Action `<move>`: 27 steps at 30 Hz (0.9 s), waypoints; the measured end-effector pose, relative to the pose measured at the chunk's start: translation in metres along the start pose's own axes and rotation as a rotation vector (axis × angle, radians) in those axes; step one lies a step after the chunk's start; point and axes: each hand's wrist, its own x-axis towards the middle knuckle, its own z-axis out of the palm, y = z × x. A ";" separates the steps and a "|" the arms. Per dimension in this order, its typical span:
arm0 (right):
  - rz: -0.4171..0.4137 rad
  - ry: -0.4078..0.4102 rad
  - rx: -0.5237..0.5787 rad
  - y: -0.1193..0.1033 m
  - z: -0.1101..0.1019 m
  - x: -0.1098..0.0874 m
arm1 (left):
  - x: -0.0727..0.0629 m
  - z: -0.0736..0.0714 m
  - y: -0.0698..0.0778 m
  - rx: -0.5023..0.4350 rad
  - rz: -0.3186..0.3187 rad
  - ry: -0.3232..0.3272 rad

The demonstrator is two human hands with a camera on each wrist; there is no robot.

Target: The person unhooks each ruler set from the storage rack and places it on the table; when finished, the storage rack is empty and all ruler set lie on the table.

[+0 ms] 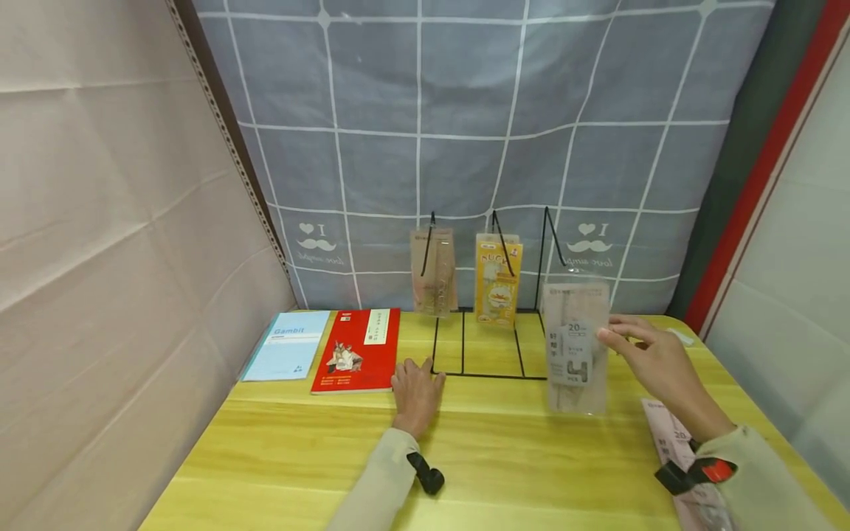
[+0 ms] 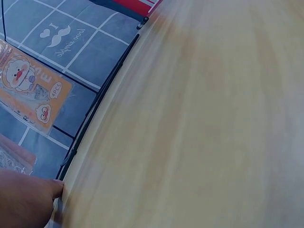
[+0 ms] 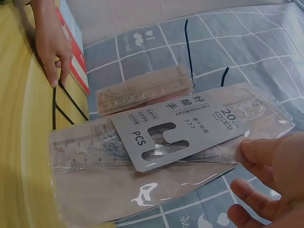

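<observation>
My right hand [image 1: 654,361] pinches the right edge of a clear ruler set pack [image 1: 576,350], thumb in front. The pack has a grey "20 cm" label [image 3: 175,133] and hangs upright, its top close to the rightmost hook [image 1: 554,236] of a black wire display rack [image 1: 491,376]. My left hand [image 1: 417,398] is at the rack's front left corner, thumb and forefinger about the wire. A pinkish ruler pack [image 1: 433,273] hangs on the left hook and a yellow-orange duck pack [image 1: 498,284] on the middle one.
On the wooden table [image 1: 279,457], a red book [image 1: 358,350] and a light blue "Gambit" notebook [image 1: 285,346] lie left of the rack. Another pink ruler pack [image 1: 667,431] lies partly under my right forearm. A grey checked cloth [image 1: 372,169] hangs behind.
</observation>
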 end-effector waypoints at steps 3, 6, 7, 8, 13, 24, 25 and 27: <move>0.023 0.011 0.001 0.001 -0.006 -0.009 | 0.001 0.000 -0.001 -0.005 -0.005 -0.004; 0.059 -0.005 -0.003 0.003 -0.014 -0.015 | 0.002 0.000 -0.002 -0.010 -0.012 -0.014; 0.069 -0.013 -0.001 0.005 -0.017 -0.018 | 0.001 0.000 -0.002 -0.009 -0.011 -0.015; 0.082 -0.017 -0.016 0.006 -0.020 -0.020 | 0.001 0.000 -0.002 -0.007 -0.011 -0.017; 0.120 -0.041 -0.055 0.018 -0.027 -0.035 | 0.000 -0.001 -0.002 -0.008 -0.003 -0.010; 0.269 -0.156 -0.091 0.040 -0.023 -0.066 | -0.002 -0.002 -0.001 -0.015 0.008 -0.003; 0.282 -0.166 -0.088 0.042 -0.023 -0.067 | -0.002 -0.002 -0.001 -0.015 0.010 0.000; 0.314 -0.181 -0.085 0.047 -0.022 -0.069 | -0.002 -0.002 -0.001 -0.020 0.012 0.005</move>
